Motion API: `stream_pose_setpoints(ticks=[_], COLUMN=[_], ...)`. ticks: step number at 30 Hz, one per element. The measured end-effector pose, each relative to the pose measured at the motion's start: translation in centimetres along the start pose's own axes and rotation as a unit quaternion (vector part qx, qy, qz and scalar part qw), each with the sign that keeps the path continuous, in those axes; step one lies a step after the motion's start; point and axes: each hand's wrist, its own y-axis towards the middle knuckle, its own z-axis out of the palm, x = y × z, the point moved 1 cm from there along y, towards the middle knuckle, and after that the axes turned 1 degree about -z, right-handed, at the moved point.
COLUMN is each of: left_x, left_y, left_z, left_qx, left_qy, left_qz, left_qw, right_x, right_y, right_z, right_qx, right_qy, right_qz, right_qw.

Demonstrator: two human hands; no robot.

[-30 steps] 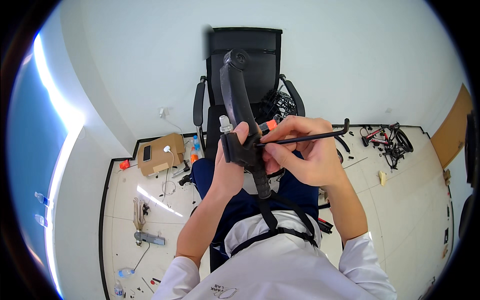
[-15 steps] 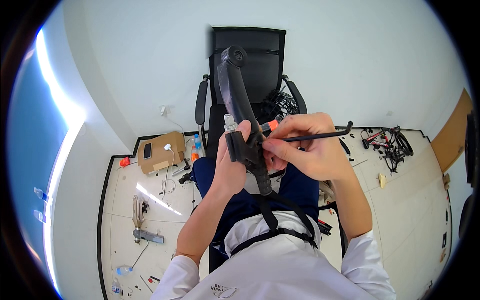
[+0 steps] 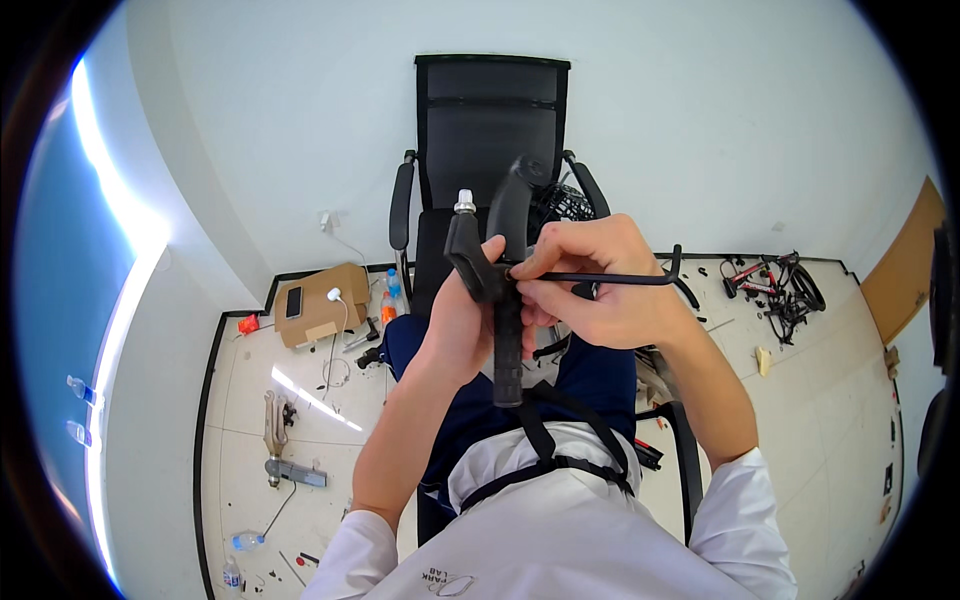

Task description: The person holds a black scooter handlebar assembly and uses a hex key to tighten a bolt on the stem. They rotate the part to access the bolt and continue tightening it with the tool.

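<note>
In front of my lap is a black branched part (image 3: 508, 350), with a curved upper arm, a straight ribbed lower end and a side branch tipped by a silver fitting (image 3: 465, 200). My left hand (image 3: 455, 325) is closed around its middle, the thumb lying by the side branch. A black hex key (image 3: 625, 279) is pinched between the thumb and fingers of my right hand (image 3: 600, 285). Its long arm runs sideways to the part's middle, where my fingertips hide the exact contact; the short bent end points up at the right.
A black mesh office chair (image 3: 490, 130) faces me, with a black wire-like basket (image 3: 568, 203) on its seat. Cardboard (image 3: 322, 310) carrying a phone (image 3: 294, 302) lies left on the floor. Bicycle parts (image 3: 785, 290) lie at the right, tools (image 3: 295, 470) at the lower left.
The black part has turned in my left hand: its upper arm has swung right and lower, and its bottom end has moved slightly left. The hex key has shifted a little left and tilted.
</note>
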Motion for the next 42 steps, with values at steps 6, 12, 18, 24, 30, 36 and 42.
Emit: stream_pose_setpoints(ticks=[6,12,18,24,30,36,42], left_x=[0.2,0.0,0.2,-0.1,0.2,0.4,0.0], left_y=[0.3,0.1,0.2,0.0,0.2,0.2,0.0], left_z=[0.2,0.3,0.2,0.5,0.0,0.0,0.2], left_qx=[-0.030,-0.057,-0.042,-0.034,-0.024,-0.034,0.001], left_qy=[0.005,0.036,0.045,0.041,0.030,0.034,0.051], left_qz=[0.043,0.072,0.081,0.068,0.063,0.095,0.126], left_qw=[0.999,0.995,0.995,0.996,0.997,0.994,0.991], right_x=[0.0,0.6,0.9,0.6,0.0,-0.6,-1.5], right_y=[0.0,0.1,0.0,0.1,0.1,-0.4,-0.5], right_z=[0.7,-0.4,-0.3,-1.0,-0.8,0.5,0.7], right_qx=[-0.075,-0.028,-0.034,-0.014,-0.028,-0.096,-0.139], right_qy=[0.088,-0.015,0.064,0.085,0.013,0.049,0.124], right_qz=[0.088,0.158,0.144,0.141,0.051,0.102,0.140], right_qw=[0.989,0.987,0.987,0.986,0.998,0.989,0.972])
